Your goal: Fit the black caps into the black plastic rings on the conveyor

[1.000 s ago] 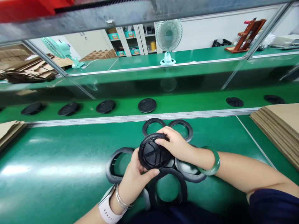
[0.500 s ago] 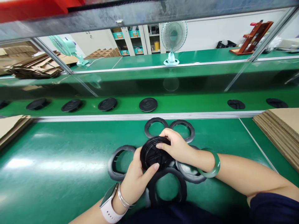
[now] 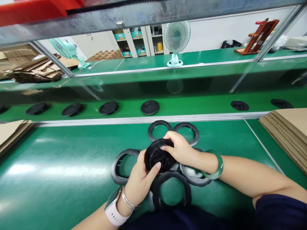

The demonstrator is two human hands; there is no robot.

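A round black plastic cap (image 3: 157, 155) is held just above the green bench, gripped by both hands. My left hand (image 3: 141, 179) clasps its near-left rim, thumb pressed on the face. My right hand (image 3: 181, 149) curls over its far-right rim. Several black plastic rings lie on the bench around the cap: one at the left (image 3: 118, 164), one in front (image 3: 171, 193), two behind (image 3: 159, 127) and one partly under my right wrist (image 3: 195, 177).
A green conveyor belt (image 3: 192, 103) runs behind the bench and carries several black caps (image 3: 150, 107). Stacks of flat cardboard lie at the right (image 3: 287, 131) and left (image 3: 11, 131) edges. Two small fans (image 3: 176, 38) stand on the far bench.
The cap has tilted further on edge between the hands. My left thumb has slid up across its face. Both hands stay in the same place.
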